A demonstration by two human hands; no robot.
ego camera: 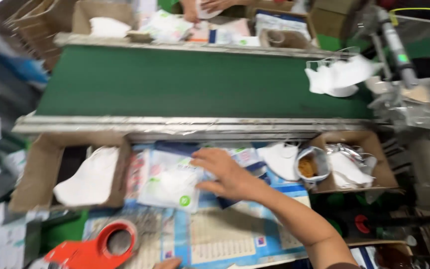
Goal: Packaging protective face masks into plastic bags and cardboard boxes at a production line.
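Fingers of the right hand (227,177) are laid flat and half-curled on a clear plastic pouch (171,185) holding a soft white mask; a closed grasp cannot be confirmed through the blur. The pouch lies on printed sheets (225,239) below the green conveyor belt (185,82). Slippery film is best pinned evenly before lifting. Only the left hand's (167,263) fingertips show, beside an orange tape dispenser (95,246).

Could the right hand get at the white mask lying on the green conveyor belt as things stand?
Probably yes, with a stretch. The right hand rests on a clear packet on the near bench; the white mask lies in the open at the belt's right end, with only the low metal rail between.
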